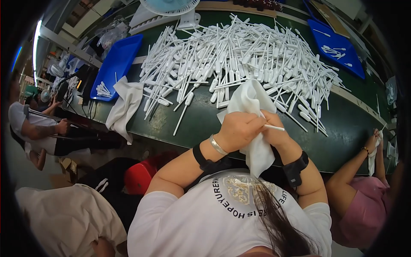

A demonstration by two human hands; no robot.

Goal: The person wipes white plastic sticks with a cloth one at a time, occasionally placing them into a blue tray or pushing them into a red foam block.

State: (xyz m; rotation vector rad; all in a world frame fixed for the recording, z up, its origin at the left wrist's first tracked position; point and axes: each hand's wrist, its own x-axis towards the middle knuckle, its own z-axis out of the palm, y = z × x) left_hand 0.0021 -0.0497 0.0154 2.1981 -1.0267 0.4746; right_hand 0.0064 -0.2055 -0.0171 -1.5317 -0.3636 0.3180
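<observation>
At the near edge of the table my left hand (239, 130) and my right hand (276, 130) meet, both closed. A white cloth (252, 96) is bunched between them; part of it spreads over the table and part hangs below. A thin white plastic stick (274, 127) pokes out to the right between my fingers; its other end is hidden by the hands and cloth. Just beyond lies a big heap of white plastic sticks (239, 55), each with a wider, rounded end.
A second white cloth (125, 107) drapes over the edge at left. Blue trays with a few sticks stand at left (122, 55) and right (342, 47). A fan (169, 5) is at the back. At far right another person's hands (373, 143) hold a cloth; more people are at left.
</observation>
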